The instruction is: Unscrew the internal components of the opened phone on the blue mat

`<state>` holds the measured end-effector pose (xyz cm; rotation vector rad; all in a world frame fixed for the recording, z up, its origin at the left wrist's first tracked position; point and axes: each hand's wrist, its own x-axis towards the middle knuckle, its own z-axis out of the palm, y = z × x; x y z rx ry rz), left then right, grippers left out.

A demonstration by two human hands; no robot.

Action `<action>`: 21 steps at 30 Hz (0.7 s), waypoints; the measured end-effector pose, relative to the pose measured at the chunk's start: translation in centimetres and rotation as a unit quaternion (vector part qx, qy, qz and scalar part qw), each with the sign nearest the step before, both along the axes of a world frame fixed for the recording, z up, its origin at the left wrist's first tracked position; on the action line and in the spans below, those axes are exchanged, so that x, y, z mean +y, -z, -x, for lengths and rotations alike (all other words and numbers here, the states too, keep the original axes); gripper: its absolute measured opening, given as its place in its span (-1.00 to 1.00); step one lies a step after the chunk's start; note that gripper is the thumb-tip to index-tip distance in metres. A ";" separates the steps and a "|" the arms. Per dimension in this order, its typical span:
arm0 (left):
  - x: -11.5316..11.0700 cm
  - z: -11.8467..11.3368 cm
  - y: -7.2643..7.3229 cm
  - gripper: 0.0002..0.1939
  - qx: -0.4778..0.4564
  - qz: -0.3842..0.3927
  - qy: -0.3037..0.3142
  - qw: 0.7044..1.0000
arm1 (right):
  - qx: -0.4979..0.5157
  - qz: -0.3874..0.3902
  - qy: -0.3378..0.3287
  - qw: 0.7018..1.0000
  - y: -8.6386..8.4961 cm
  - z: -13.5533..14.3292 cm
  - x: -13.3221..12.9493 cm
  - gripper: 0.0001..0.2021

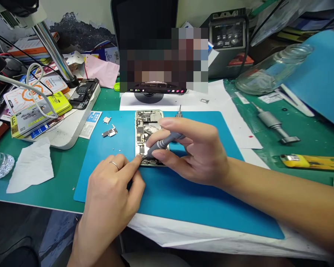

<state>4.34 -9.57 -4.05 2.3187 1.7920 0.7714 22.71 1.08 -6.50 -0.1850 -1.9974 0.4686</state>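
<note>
An opened smartphone lies on the blue mat, its circuit boards and inner parts exposed. My left hand, a ring on one finger, steadies the phone's lower left corner with the index fingertip; its other fingers are curled. Over the phone, my right hand grips a grey precision screwdriver between thumb and fingers. The thick handle end points down at the phone's lower part, and a thin shaft sticks up behind the fingers. My right fingers cover much of the phone's right side. Left of it lie small metal phone parts.
A second grey screwdriver and a yellow utility knife lie on the right. Behind stand a monitor, a glass jar and a dark control unit. Boxes and a metal stand post crowd the left.
</note>
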 end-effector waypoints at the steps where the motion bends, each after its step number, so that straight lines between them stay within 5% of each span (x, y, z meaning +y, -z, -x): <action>1: 0.0 0.0 0.0 -0.67 0.001 0.001 0.000 1.000 | -0.003 0.002 0.002 1.000 0.0 0.0 0.0 -0.28; 21: 0.0 0.2 0.0 -0.68 0.011 0.003 0.003 1.000 | -0.021 -0.032 -0.016 0.999 -1.2 0.3 -0.1 -0.36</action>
